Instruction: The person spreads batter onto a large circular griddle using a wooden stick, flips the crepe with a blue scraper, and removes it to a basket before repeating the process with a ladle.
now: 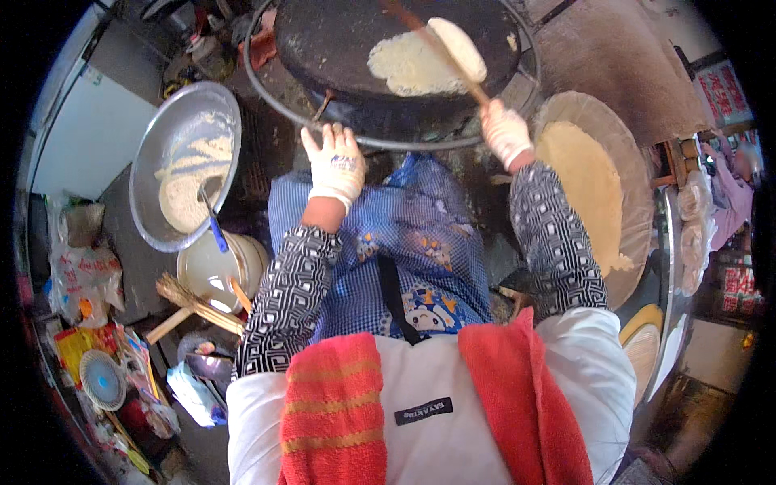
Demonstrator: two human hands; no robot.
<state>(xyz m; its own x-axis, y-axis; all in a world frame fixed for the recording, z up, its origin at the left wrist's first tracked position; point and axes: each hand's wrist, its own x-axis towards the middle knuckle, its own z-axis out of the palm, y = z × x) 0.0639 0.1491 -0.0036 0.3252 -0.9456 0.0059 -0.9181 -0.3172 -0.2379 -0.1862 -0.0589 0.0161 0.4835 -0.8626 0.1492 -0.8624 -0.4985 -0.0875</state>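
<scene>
A round metal basin of pale batter point(187, 166) sits at far left. The gloved left hand point(335, 162) rests spread, fingers apart, steadying against the griddle rim. The right hand point(506, 133) clamps a long wooden spreader point(440, 50), its blade dragging pale batter point(408, 66) thin across the dark round griddle point(339, 40).

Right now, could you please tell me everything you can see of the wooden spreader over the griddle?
The wooden spreader has a long thin brownish handle and a pale, broad oblong head. It lies slanted across the round dark griddle, head toward the far side, resting on or just above the pale batter; which one cannot be told. The right hand, in a white glove, grips the near end of the handle. The left hand stays apart from it, near the griddle's front rim.
</scene>
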